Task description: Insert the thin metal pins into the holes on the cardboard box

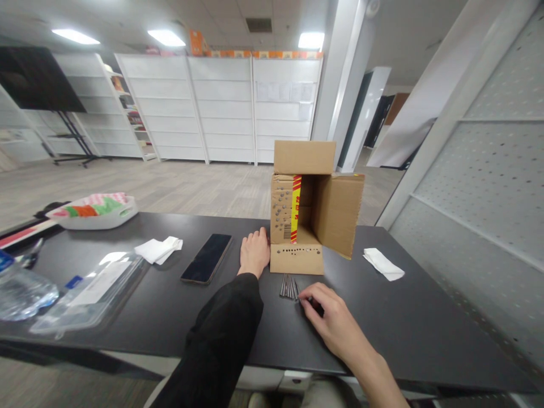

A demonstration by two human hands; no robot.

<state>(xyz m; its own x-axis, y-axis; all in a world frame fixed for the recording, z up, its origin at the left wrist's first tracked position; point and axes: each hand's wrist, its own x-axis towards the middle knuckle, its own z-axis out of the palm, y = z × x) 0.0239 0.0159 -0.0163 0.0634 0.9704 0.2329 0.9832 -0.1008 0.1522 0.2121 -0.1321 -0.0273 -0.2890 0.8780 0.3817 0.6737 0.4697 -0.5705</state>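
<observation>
A small cardboard box [281, 207] stands on the dark table with its flaps folded open. Grey round heads dot its left front flap, and a row of small holes runs along the bottom flap [296, 262]. My left hand [255, 253] rests on the table against the box's left side, back up, its fingertips partly hidden. In front of the box, several thin metal nails [286, 288] lie side by side. Thumb and forefinger of my right hand [327, 311] are pinched together at the end of the rightmost nail [296, 290].
Left of my left hand lies a black phone [207, 259]. Beyond it are a folded tissue [160, 250], a clear plastic case [96, 294], a water bottle [23, 292] and a white basket [97, 222] holding cloth. Another tissue [383, 264] lies on the right, near a perforated panel [480, 187].
</observation>
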